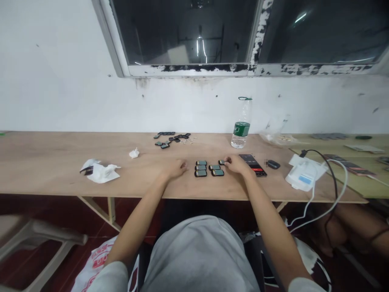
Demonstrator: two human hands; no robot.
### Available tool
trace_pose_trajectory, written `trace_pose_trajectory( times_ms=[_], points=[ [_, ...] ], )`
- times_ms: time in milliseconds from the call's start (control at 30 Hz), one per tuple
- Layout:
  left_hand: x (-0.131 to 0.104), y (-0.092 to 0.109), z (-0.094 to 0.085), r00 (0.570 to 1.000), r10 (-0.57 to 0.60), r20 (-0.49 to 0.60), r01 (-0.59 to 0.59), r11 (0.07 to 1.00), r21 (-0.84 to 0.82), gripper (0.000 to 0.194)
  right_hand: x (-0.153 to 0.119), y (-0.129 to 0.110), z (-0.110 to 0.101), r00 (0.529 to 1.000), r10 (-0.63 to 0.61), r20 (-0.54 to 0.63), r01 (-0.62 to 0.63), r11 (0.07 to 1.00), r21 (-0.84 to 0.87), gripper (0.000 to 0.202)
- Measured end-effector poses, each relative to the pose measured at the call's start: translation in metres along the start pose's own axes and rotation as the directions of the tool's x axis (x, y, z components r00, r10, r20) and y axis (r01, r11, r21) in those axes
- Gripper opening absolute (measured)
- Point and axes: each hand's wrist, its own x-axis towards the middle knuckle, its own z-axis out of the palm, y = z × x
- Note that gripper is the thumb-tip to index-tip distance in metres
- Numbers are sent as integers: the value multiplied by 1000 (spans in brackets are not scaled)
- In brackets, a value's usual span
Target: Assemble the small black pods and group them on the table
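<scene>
Right hand [235, 164] nearer, at one end

At frame centre, five rounded black modules with grey screens [214, 167] lie on the brown wooden table [146, 174]. Left of them, the left hand [175, 169] has curled fingers; contents unclear. Just beyond, right fingers narrowly pinch a matching sixth module [221, 162], long axis left-to-right, by its right end.

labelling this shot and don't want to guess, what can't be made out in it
All in the head view:
Gray-faced part at the right hand: its right end is hidden by the fingers.
Left hand: its curled fingers hide whether it holds anything.
Pale bits: too small to identify.
Phone: its smaller screen text is too small to read.
Plastic seat: blurred, cut off by the left edge.
</scene>
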Motion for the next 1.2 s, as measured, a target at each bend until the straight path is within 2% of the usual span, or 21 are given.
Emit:
trace_pose_trajectory(
  times_ms=[67,200,333,433,533,633,767,867,1000,1100,1200],
  points=[
    [0,0,0,1000,2,-3,-2,1000,-11,20,-1,-1,0,1000,17,-26,-17,1000,18,10],
    [-3,6,-3,1000,-13,-13,13,1000,-18,20,0,0,0,993,35,-115,-21,992,122,29],
    [-5,13,-6,999,-10,-30,9,1000,-28,21,4,-4,-2,990,46,-132,-7,961,278,23],
    [-4,19,-8,997,-20,-74,19,1000,-19,22,1,-18,-8,990,-15,-143,72,914,399,20],
    [-4,32,-11,983,59,-175,-63,998,-19,19,-8,-42,-14,990,-68,-120,115,886,450,24],
    [-6,51,-14,938,197,-287,-226,971,-74,22,-17,-66,-16,996,-74,-59,94,842,531,24],
    [-9,69,-13,838,356,-412,-424,902,-82,22,-21,-85,-12,991,-128,-25,112,735,669,26],
    [-9,70,-10,784,408,-468,-459,888,4,21,-22,-92,-10,988,-149,-43,133,671,729,30],
    [-7,63,-5,720,468,-513,-488,866,107,21,-25,-97,-14,986,-159,-41,134,631,765,38],
    [-8,57,-2,658,526,-538,-522,834,178,25,-26,-98,-15,985,-166,-45,139,612,779,43],
    [-8,53,1,625,554,-550,-535,817,215,33,-25,-99,-13,986,-158,-55,139,587,798,43]
  ],
)
